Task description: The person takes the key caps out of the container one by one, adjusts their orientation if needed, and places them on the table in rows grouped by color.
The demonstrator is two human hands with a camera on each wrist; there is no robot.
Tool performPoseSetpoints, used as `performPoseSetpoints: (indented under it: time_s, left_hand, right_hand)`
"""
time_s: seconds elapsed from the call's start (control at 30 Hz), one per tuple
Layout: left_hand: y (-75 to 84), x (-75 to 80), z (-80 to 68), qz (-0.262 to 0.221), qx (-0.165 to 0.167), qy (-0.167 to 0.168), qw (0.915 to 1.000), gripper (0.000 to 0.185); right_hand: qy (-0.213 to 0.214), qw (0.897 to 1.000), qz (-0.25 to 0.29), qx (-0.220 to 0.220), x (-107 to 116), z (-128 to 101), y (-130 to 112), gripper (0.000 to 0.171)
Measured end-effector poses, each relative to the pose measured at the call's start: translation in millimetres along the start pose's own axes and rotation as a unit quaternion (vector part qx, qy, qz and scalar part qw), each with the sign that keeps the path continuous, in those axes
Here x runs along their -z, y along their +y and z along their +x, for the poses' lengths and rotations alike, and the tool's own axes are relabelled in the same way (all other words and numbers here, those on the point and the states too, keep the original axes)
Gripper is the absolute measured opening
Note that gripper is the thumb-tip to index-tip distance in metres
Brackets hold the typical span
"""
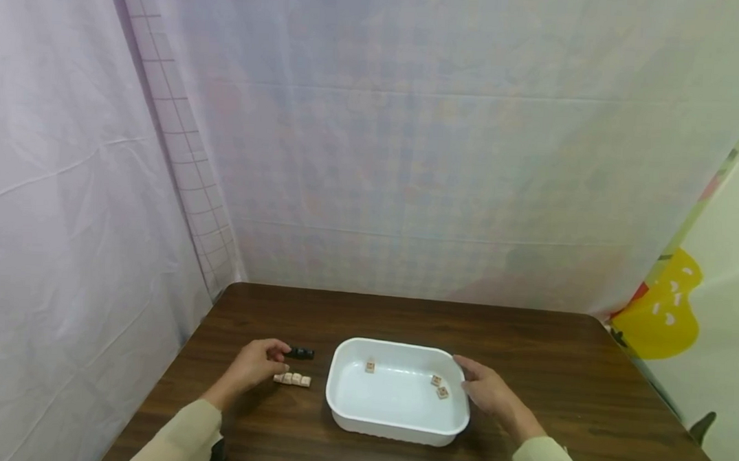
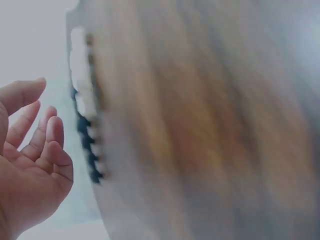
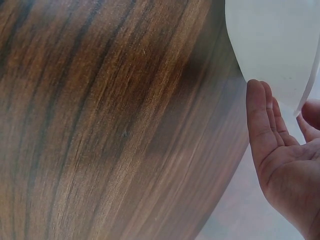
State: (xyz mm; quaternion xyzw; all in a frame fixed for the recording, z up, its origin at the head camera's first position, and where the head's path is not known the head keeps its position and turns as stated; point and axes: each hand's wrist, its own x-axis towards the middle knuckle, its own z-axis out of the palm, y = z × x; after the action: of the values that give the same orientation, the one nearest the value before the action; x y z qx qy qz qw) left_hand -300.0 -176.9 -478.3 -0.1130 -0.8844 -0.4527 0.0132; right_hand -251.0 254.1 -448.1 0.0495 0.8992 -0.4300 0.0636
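1. Head view: the left hand [image 1: 253, 367] rests on the dark wooden table [image 1: 556, 362], fingers loosely curled and holding nothing, just beside a black block [image 1: 301, 353] and a row of pale letter tiles [image 1: 292, 378]. The right hand [image 1: 488, 390] touches the right rim of the white tub [image 1: 343, 411], which holds three tiles [image 1: 441, 387].
2. Left wrist view: blurred; the fingers [image 2: 35, 135] are relaxed and empty.
3. Right wrist view: straight fingers [image 3: 262, 125] lie against the tub wall [image 3: 275, 45].
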Motion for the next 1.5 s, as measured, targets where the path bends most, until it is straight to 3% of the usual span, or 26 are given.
performPoseSetpoints:
  time_s: [0.23,0.6,0.83,1.1,1.27,1.5]
  left_hand:
    - [37.5,-24.0,11.5,-0.017,-0.053,-0.015,0.9983,0.027]
    - [102.6,-87.6,25.5,-0.035,-0.107,-0.071,0.9911,0.025]
    - [132.3,-132.9,29.0,-0.022,-0.101,-0.091,0.9905,0.027]
    - [148.8,-171.7,31.6,-0.005,-0.127,-0.093,0.9875,0.027]
    - [152.8,-187.2,33.0,0.015,-0.13,-0.095,0.9868,0.025]
    - [156.3,-206.7,35.7,0.035,-0.126,-0.109,0.9854,0.026]
  right_hand:
    - [0.001,1.0,0.004,0.006,0,-1,0,0.056]
    - [-0.005,1.0,0.001,0.0,1,2,1,0.057]
    - [-0.009,1.0,0.02,0.008,3,3,4,0.055]
    - [-0.003,0.997,0.075,0.008,2,0,6,0.054]
    - [0.009,0.994,0.103,0.032,-1,0,8,0.056]
    - [0.014,0.994,0.1,0.035,-2,2,10,0.056]
